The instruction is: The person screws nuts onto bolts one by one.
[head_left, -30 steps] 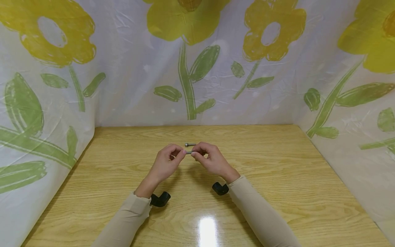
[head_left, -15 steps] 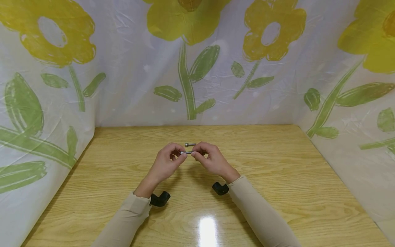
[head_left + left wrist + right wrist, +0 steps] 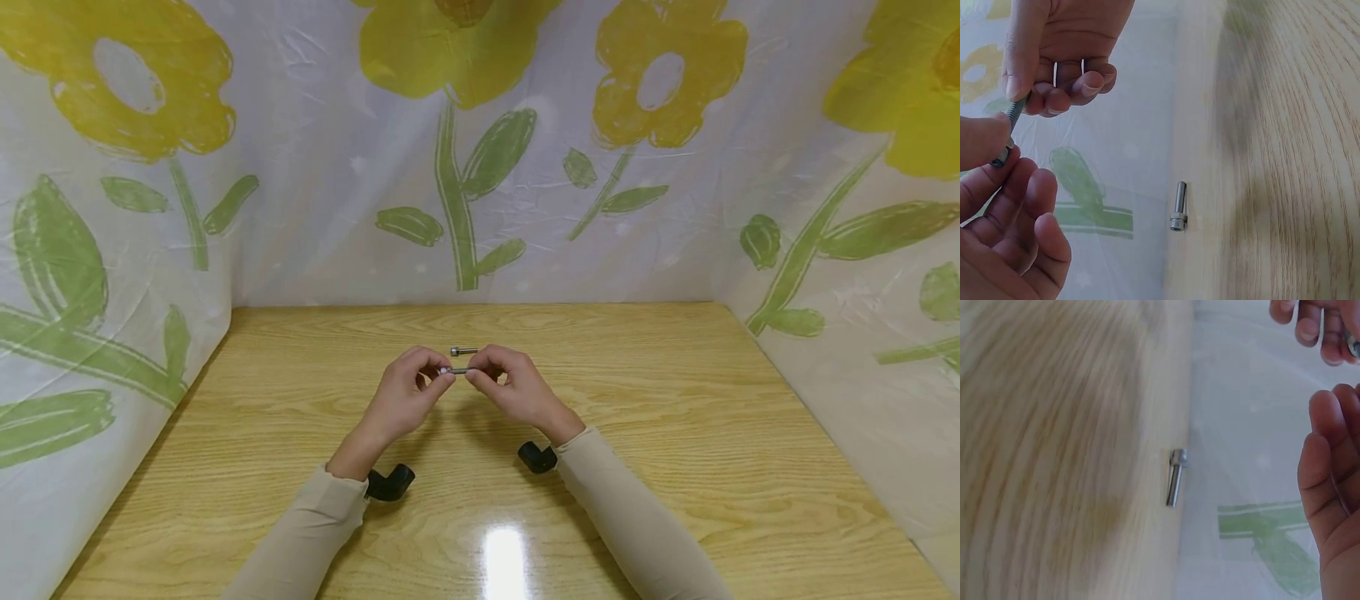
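A metal bolt (image 3: 461, 371) is held level between both hands above the table in the head view. My left hand (image 3: 405, 392) pinches its head end between thumb and forefinger, where the left wrist view shows a nut (image 3: 1009, 144) close to the head. The right hand (image 3: 517, 387) grips the other end of the threaded shank (image 3: 1016, 112), its tip hidden by the fingers. Behind the hands, a second bolt (image 3: 465, 351) lies on the table; in the left wrist view this bolt (image 3: 1178, 206) has a nut up against its head.
The wooden table (image 3: 660, 500) runs back to a white cloth (image 3: 322, 208) printed with yellow flowers, which also hangs at both sides. Black wrist mounts (image 3: 390, 483) stick out below the sleeves.
The left thumb has shifted off the bolt's head, which now shows between the left fingertips. The right hand keeps its place, and the second bolt has not moved.
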The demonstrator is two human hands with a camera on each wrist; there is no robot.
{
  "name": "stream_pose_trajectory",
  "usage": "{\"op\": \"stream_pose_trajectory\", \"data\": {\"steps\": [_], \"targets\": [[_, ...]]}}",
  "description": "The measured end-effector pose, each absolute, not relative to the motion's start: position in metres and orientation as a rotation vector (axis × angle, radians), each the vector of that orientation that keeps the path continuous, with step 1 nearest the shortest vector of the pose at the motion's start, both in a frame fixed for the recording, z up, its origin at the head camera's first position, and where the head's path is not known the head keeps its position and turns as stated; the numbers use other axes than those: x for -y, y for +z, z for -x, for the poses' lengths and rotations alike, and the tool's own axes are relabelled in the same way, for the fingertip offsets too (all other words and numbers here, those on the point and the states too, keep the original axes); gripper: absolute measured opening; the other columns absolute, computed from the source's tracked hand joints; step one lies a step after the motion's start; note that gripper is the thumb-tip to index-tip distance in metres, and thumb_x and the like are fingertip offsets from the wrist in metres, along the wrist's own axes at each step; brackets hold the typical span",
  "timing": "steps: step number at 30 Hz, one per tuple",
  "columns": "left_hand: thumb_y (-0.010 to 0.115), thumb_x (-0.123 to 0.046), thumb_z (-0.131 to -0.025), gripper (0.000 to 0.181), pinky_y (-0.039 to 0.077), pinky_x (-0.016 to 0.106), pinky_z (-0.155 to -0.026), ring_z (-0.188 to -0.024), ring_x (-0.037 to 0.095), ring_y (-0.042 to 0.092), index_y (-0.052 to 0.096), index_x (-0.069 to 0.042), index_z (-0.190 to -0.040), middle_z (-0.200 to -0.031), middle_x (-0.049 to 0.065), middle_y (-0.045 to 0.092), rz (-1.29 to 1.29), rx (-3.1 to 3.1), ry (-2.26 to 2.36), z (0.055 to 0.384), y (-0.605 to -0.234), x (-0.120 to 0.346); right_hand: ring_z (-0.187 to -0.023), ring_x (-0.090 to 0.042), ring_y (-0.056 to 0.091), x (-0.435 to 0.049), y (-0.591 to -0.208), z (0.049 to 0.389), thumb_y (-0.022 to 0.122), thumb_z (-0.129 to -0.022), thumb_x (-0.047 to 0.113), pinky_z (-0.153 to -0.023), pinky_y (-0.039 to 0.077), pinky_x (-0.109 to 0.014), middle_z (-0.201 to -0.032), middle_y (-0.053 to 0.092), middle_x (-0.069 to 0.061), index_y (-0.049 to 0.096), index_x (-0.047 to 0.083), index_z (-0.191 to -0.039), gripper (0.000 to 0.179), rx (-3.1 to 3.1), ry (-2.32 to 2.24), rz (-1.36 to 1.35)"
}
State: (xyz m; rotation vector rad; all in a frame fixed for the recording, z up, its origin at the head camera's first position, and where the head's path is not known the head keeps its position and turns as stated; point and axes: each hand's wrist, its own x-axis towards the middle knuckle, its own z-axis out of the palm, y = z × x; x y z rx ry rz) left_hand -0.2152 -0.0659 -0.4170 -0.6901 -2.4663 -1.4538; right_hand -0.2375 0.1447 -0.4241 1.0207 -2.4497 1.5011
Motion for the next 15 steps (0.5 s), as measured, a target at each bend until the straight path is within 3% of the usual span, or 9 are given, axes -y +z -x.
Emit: {"op": "stream_pose_trajectory", "data": {"steps": [5, 15], "targets": [[0.066, -0.014, -0.092, 0.004, 0.043, 0.030, -0.064, -0.081, 0.012, 0.055, 0.064, -0.013, -0.096, -0.092, -0.002, 0.058, 0.736, 2.438, -1.338, 0.2167, -0.4190, 0.0653, -0.073, -0.012, 0.053, -0.1459, -0.4241, 0.2392, 0.061, -0.095, 0.020, -0.065, 0.046, -0.041, -0.086, 0.059, 0.007, 0.066, 0.011, -0.098, 0.010, 2.463, 1.461, -1.033], [0.069, -0.015, -0.089, 0.007, 0.045, 0.033, -0.065, -0.080, 0.016, 0.056, 0.064, -0.014, -0.094, -0.094, 0.000, 0.059, 0.782, 2.451, -1.239, 0.2183, -0.4248, 0.0654, -0.075, -0.009, 0.054, -0.1500, -0.4243, 0.2432, 0.062, -0.095, 0.020, -0.067, 0.047, -0.034, -0.087, 0.058, 0.008, 0.064, 0.016, -0.095, 0.004, 2.545, 1.335, -1.087]]}}
